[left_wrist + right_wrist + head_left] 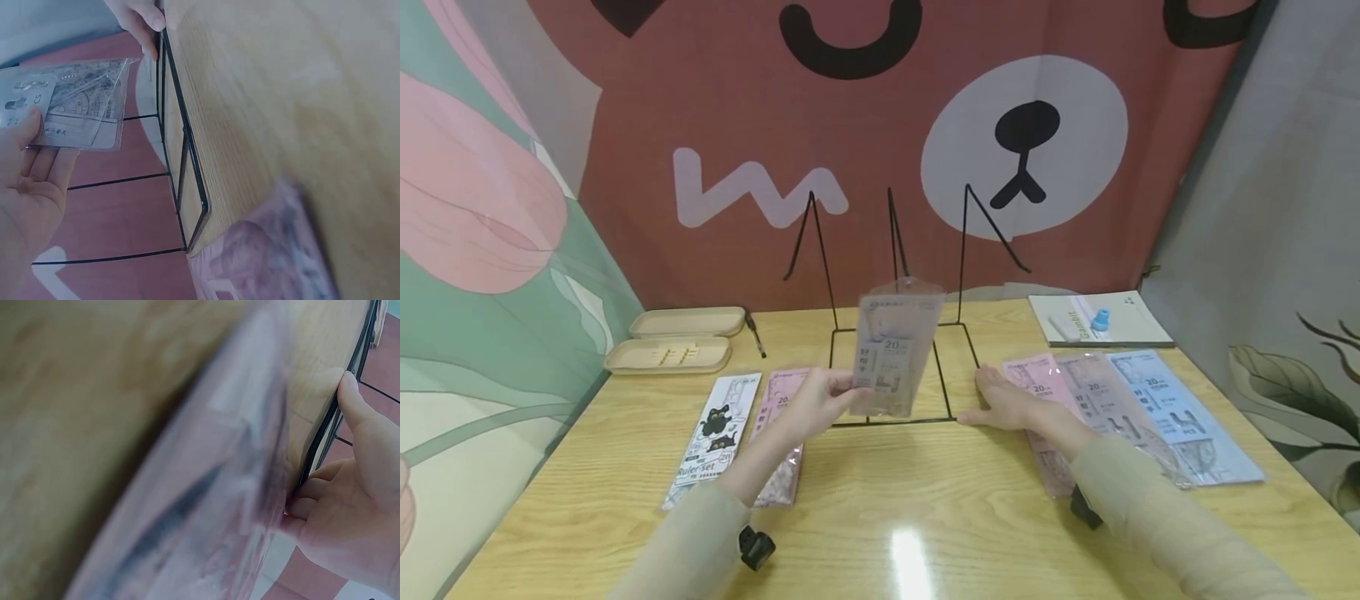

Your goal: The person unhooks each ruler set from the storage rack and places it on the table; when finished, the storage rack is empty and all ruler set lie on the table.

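My left hand (822, 403) pinches the lower left edge of a greyish ruler-set packet (891, 354) in clear plastic. The packet stands upright in the air, in front of a black wire display rack (943, 379). In the left wrist view, the thumb lies over the front of the packet (81, 103) with fingers behind it. My right hand (1006, 402) grips the rack's front right corner. The right wrist view has its thumb on the black bar (324, 434) and the other fingers bent beside it. A pink packet (1048, 383) lies close under the right forearm.
Grey (1101, 392) and blue (1187, 417) packets lie at the right. On the left are a white cat-print ruler packet (718, 425) and a pink packet (786, 392). Farther back are an opened beige case (666, 356), a black pen (756, 335) and a notebook (1131, 321) bearing a blue-capped item (1101, 320).
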A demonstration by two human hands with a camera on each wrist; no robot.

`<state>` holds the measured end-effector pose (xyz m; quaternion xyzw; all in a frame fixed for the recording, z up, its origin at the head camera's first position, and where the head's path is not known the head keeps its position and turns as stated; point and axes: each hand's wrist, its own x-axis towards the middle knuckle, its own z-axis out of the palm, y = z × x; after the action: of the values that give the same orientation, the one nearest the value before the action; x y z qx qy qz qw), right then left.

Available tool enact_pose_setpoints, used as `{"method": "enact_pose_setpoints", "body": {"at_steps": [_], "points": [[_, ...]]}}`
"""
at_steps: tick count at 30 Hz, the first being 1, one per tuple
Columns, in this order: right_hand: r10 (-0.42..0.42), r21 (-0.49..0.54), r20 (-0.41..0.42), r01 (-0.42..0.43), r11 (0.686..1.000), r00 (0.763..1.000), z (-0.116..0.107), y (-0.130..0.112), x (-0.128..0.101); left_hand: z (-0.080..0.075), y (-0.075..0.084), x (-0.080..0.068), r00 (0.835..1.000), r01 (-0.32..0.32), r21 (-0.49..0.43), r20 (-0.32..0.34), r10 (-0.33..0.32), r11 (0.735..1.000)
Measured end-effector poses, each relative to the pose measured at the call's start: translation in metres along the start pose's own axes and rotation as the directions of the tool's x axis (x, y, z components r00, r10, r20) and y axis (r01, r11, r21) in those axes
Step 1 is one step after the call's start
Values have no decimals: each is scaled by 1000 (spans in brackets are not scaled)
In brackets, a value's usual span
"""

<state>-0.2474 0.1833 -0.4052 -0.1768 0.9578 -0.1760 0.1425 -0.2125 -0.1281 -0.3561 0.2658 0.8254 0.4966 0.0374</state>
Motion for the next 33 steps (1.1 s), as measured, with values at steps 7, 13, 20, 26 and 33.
{"method": "enact_pose_setpoints", "body": {"at_steps": [7,13,20,26,33], "points": [[6,-3,-4,-6,1000,1000,-1,2,-1,-11,-2,-34,999,32,1,-10,-32,999],[18,-17,-8,-18,1000,1000,-4,3,-1,-40,-18,-72,989,135,-4,-58,-135,991],[5,-5,6,-5,1000,1000,-1,2,-1,-87,-36,-113,941,267,-25,-206,-267,963],[6,-3,1,-6,1000,1000,0,-3,1,-139,-43,-150,888,357,-112,-267,-374,927],[16,-13,1,-16,1000,1000,-3,-4,0,-188,-68,-187,840,486,-73,-236,-488,871]]}}
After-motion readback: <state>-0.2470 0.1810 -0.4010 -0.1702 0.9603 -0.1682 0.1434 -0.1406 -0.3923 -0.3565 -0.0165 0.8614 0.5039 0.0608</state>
